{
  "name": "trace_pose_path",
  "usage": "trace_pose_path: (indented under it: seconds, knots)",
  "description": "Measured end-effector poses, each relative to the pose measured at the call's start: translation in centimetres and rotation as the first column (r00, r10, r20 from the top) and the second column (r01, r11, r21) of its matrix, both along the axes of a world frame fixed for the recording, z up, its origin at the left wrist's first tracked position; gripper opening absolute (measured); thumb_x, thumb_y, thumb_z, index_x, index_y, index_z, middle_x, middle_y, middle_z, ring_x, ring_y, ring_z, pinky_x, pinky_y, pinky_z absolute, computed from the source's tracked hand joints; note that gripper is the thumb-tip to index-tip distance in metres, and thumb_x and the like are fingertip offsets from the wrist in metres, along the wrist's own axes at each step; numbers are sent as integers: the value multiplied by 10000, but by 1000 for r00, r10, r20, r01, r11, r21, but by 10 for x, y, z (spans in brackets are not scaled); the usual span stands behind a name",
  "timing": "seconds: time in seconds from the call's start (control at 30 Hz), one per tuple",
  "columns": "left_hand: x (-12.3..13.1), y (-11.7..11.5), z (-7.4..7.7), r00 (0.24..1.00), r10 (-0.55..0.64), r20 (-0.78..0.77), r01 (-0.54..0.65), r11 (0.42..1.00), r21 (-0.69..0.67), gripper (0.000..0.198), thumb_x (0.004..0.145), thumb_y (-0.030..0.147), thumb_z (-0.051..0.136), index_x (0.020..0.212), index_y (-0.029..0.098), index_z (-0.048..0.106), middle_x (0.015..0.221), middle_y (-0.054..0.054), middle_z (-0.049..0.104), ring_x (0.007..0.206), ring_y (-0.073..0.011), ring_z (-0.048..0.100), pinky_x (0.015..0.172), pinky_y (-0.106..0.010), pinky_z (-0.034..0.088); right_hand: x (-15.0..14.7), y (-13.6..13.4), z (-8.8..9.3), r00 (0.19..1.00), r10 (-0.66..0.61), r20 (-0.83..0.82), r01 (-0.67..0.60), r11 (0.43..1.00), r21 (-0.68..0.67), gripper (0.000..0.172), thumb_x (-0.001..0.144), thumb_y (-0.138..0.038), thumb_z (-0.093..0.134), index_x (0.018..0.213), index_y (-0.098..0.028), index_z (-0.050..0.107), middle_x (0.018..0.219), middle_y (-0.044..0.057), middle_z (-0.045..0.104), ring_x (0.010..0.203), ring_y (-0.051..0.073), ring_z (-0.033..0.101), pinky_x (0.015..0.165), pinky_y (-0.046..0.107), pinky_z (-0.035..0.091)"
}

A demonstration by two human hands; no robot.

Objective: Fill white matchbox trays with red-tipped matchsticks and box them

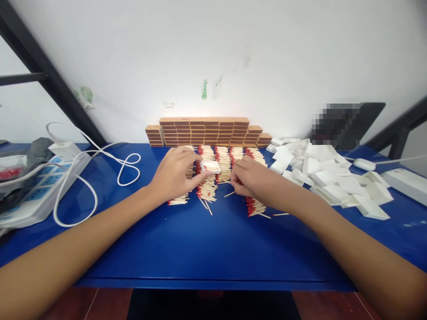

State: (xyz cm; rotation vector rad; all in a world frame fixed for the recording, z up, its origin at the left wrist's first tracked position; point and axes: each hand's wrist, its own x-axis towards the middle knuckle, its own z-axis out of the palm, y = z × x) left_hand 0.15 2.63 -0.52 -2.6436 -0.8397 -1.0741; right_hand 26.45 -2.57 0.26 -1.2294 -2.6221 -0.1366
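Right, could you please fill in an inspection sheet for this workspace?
Surface: blue tabletop.
Job's things: matches in rows, stacked matchboxes behind, heaped white trays at right.
Clutter: stray matches before the rows; dark object, partly blurred, at right.
Hands: left hand grips one white tray; right hand at the matches, its hold unclear.
Cables: white cable looped beside power strip; another cable at right.
Surroundings: marked white wall; dark metal frame.

table front [213, 253] passable; box stack [207, 131] blocks behind, perhaps to the wall [283, 66]
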Motion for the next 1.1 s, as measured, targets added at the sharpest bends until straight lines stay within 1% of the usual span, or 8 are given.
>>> trace_pose_path:
  seconds: [0.13,0.23,0.3,0.4,0.53,0.63,0.8,1.1]
  knots:
    - [0,1,-2,1000,-1,-6,1,1000,-21,389,932,547,714,1052,176,724,1028,-101,772,1056,-282,687,935,-438,520,6,-7,16,982,4,-188,-17,997,-72,143,955,-156,568,830,-223,556,877,82,622,884,257,529,779,374,419]
    - [1,-1,-2,997,-72,-17,71,997,-37,406,933,560,717,1075,180,725,1034,-97,776,1077,-280,686,969,-447,519,3,-12,21,959,10,-282,-38,995,-95,99,981,-190,567,887,-222,563,952,83,606,936,250,524,810,370,433]
    - [3,-4,-2,990,-141,-15,140,988,-66,413,935,569,717,1088,186,722,1055,-92,776,1079,-268,691,990,-445,521,-2,-14,21,950,33,-310,-59,996,-74,93,986,-184,565,900,-220,561,963,78,594,934,239,517,825,367,428]
    - [6,-11,-1,977,-212,6,212,971,-111,413,935,567,721,1086,182,718,1094,-95,774,1074,-255,700,987,-431,538,-7,-14,16,941,71,-330,-77,997,-8,96,1001,-192,569,912,-224,550,960,65,592,923,233,507,828,369,408]
    - [8,-16,1,971,-235,45,239,959,-154,394,924,538,748,1086,179,717,1097,-89,779,1065,-252,707,971,-426,557,-10,-12,10,931,81,-357,-69,997,46,99,1029,-237,560,932,-235,540,973,60,609,938,241,511,837,382,395]
    - [9,-17,1,968,-244,58,250,953,-170,385,921,534,754,1089,189,716,1098,-85,778,1062,-250,707,973,-430,561,-11,-11,8,928,83,-363,-70,996,48,103,1033,-242,552,930,-236,546,960,62,618,927,243,514,831,387,398]
    - [9,-17,1,961,-274,39,277,952,-133,369,932,508,749,1101,182,715,1095,-88,775,1063,-246,709,987,-434,561,-10,-10,6,937,108,-332,-97,994,48,80,1004,-248,606,927,-230,597,943,66,636,935,249,534,808,380,406]
    - [7,-14,-2,968,-249,36,252,957,-143,367,924,482,766,1148,196,713,1122,-81,777,1112,-252,704,1022,-449,557,-8,-14,11,951,103,-293,-92,995,48,87,1010,-206,597,957,-223,664,941,75,648,961,254,537,838,392,426]
